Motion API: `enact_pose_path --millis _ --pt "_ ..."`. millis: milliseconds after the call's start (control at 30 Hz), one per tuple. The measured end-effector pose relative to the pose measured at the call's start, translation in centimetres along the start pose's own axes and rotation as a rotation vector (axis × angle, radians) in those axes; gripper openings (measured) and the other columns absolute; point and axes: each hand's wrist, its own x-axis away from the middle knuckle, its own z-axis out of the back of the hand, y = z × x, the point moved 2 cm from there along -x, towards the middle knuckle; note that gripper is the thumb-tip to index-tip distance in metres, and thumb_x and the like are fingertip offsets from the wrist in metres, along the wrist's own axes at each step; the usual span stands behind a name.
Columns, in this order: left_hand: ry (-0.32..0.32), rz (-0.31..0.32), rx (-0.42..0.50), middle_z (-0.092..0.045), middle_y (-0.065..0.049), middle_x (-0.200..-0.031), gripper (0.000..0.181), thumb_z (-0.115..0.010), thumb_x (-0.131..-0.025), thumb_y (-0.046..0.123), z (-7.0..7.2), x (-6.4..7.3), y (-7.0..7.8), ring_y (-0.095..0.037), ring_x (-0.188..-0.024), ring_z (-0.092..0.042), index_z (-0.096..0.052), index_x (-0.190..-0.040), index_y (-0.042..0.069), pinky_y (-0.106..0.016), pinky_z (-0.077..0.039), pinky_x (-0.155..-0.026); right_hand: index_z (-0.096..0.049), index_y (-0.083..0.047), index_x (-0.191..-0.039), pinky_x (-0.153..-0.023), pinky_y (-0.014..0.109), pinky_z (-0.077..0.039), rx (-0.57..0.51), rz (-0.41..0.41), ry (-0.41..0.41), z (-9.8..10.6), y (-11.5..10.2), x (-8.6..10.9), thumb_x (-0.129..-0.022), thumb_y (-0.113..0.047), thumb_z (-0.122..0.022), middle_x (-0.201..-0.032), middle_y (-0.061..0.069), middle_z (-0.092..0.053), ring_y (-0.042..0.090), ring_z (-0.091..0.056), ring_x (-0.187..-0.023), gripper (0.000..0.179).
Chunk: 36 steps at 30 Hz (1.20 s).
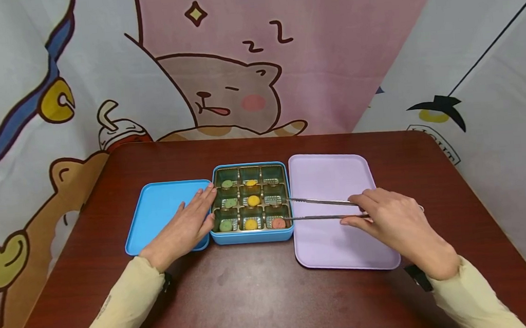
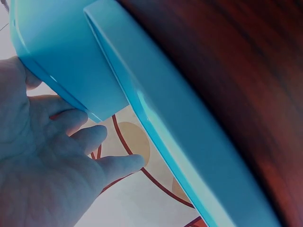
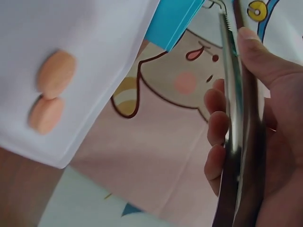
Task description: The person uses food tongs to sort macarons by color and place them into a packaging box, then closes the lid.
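Observation:
A blue box (image 1: 252,236) with a gold divided insert stands mid-table. Its left column holds three green discs (image 1: 226,225), its middle column three yellow discs (image 1: 251,224). One pink disc (image 1: 278,223) lies in the front right compartment. My left hand (image 1: 186,225) rests against the box's left side, fingers extended; the left wrist view shows the fingertips at its wall. Metal tongs (image 3: 234,142) are gripped in my right hand (image 1: 390,221), thumb on one arm and fingers on the other. Their spread tips are over the box's right column, one beside the pink disc.
Left of the box lies a blue lid (image 1: 155,213), partly beneath my left forearm and hand. A lilac tray (image 1: 331,174) adjoins the box on the right. Two pinkish-orange pieces (image 3: 57,73) lie on the tray in the right wrist view. A patterned cloth hangs behind the table.

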Motion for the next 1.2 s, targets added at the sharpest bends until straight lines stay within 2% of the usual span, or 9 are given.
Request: enact_pose_path --millis 167,267,367,400,467,600,700,967,1200 --pt "-0.002 -0.002 0.000 -0.012 -0.007 -0.173 0.065 -0.046 -0.111 0.031 0.0 0.0 0.0 -0.035 -0.157 -0.016 -0.020 -0.166 0.007 -0.071 -0.019 -0.118 -0.074 -0.012 -0.094 -0.043 0.025 -0.038 -0.022 -0.099 0.029 0.6 1.1 1.8 -0.092 -0.080 -0.039 -0.074 -0.005 -0.062 0.008 -0.048 -0.060 0.077" --pt "0.000 -0.001 -0.004 -0.012 -0.008 -0.173 0.065 -0.046 -0.111 0.030 0.0 0.0 0.0 -0.036 -0.157 -0.017 -0.020 -0.166 0.007 -0.071 -0.019 -0.117 -0.075 -0.014 -0.095 -0.043 0.026 -0.037 -0.034 -0.148 0.033 0.9 1.8 2.9 -0.089 -0.080 -0.048 -0.074 -0.008 -0.060 0.006 -0.046 -0.061 0.071" --pt "0.000 -0.003 -0.013 -0.012 -0.008 -0.173 0.066 -0.046 -0.111 0.030 0.0 0.1 -0.1 -0.037 -0.157 -0.017 -0.019 -0.166 0.007 -0.071 -0.020 -0.117 -0.076 -0.013 -0.099 -0.044 0.028 -0.040 -0.045 -0.178 0.038 1.1 2.5 3.9 -0.090 -0.079 -0.047 -0.074 -0.009 -0.060 0.005 -0.048 -0.062 0.073" --pt "-0.001 -0.004 -0.013 -0.012 -0.008 -0.173 0.066 -0.046 -0.111 0.030 0.0 0.1 -0.1 -0.037 -0.157 -0.017 -0.019 -0.166 0.007 -0.071 -0.020 -0.117 -0.076 -0.013 -0.099 -0.044 0.028 -0.041 -0.042 -0.186 0.035 1.2 2.7 4.3 -0.089 -0.076 -0.054 -0.074 -0.009 -0.060 0.005 -0.048 -0.062 0.068" --pt "-0.002 -0.005 -0.014 -0.012 -0.008 -0.173 0.066 -0.046 -0.111 0.030 0.0 0.1 0.0 -0.037 -0.157 -0.017 -0.019 -0.166 0.007 -0.071 -0.020 -0.117 -0.075 -0.012 -0.100 -0.044 0.028 -0.041 -0.034 -0.201 0.024 1.3 3.1 4.9 -0.090 -0.074 -0.057 -0.075 -0.008 -0.059 0.005 -0.048 -0.062 0.066" --pt "-0.001 -0.009 -0.013 -0.012 -0.008 -0.173 0.066 -0.046 -0.111 0.030 0.0 0.0 0.1 -0.037 -0.157 -0.017 -0.019 -0.166 0.007 -0.072 -0.020 -0.117 -0.074 -0.012 -0.098 -0.044 0.028 -0.041 -0.018 -0.241 -0.004 1.6 3.8 6.1 -0.078 -0.051 -0.086 -0.075 -0.008 -0.060 0.006 -0.049 -0.062 0.045" --pt "0.002 -0.012 -0.017 -0.013 -0.009 -0.173 0.066 -0.047 -0.111 0.029 0.1 0.0 0.1 -0.037 -0.157 -0.018 -0.020 -0.166 0.006 -0.072 -0.020 -0.117 -0.073 -0.013 -0.097 -0.044 0.028 -0.040 -0.013 -0.282 -0.023 1.9 4.3 7.0 -0.072 -0.037 -0.093 -0.074 -0.009 -0.058 0.006 -0.048 -0.062 0.040" --pt "0.002 -0.015 -0.014 -0.013 -0.010 -0.173 0.066 -0.047 -0.111 0.029 0.1 -0.1 0.1 -0.037 -0.157 -0.017 -0.020 -0.166 0.006 -0.071 -0.020 -0.117 -0.073 -0.013 -0.100 -0.046 0.030 -0.039 0.002 -0.359 -0.071 2.0 5.8 9.7 -0.068 -0.032 -0.096 -0.078 -0.005 -0.063 0.010 -0.049 -0.065 0.044" --pt "-0.001 -0.003 -0.019 -0.013 -0.010 -0.173 0.066 -0.046 -0.111 0.030 0.0 -0.1 0.0 -0.037 -0.157 -0.017 -0.019 -0.166 0.006 -0.071 -0.020 -0.117 -0.072 -0.006 -0.100 -0.047 0.032 -0.041 0.011 -0.450 -0.135 1.9 6.7 11.7 -0.069 -0.039 -0.095 -0.079 0.003 -0.066 0.016 -0.051 -0.063 0.051"
